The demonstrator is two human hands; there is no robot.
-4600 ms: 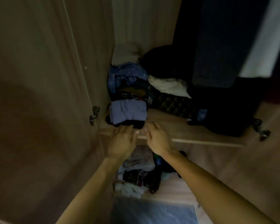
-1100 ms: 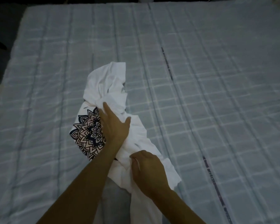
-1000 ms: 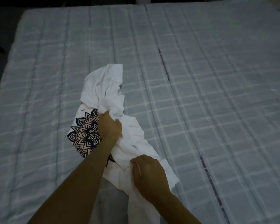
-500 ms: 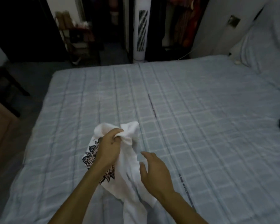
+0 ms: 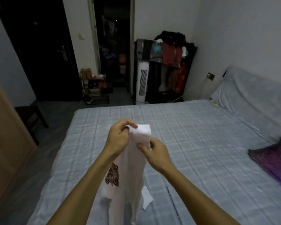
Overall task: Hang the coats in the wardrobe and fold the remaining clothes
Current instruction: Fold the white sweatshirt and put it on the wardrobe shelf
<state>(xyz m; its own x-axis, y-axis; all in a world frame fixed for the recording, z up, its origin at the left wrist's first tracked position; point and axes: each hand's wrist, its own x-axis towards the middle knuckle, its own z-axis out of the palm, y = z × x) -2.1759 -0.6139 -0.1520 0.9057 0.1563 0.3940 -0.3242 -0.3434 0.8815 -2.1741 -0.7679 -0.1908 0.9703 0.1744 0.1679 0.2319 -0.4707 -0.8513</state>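
Held up above the plaid bed [image 5: 201,135]: the white T-shirt [image 5: 135,168], bunched into 1 long limp rope. The left hand [image 5: 119,138] has fingers curled tight round the top edge, a square corner poking out just past the knuckles. Just below and right of that grip, the right hand [image 5: 155,151] pinches the cloth between thumb and fingers. Under the left wrist a dark patterned print [image 5: 113,176] shows; the tails droop beneath both hands.
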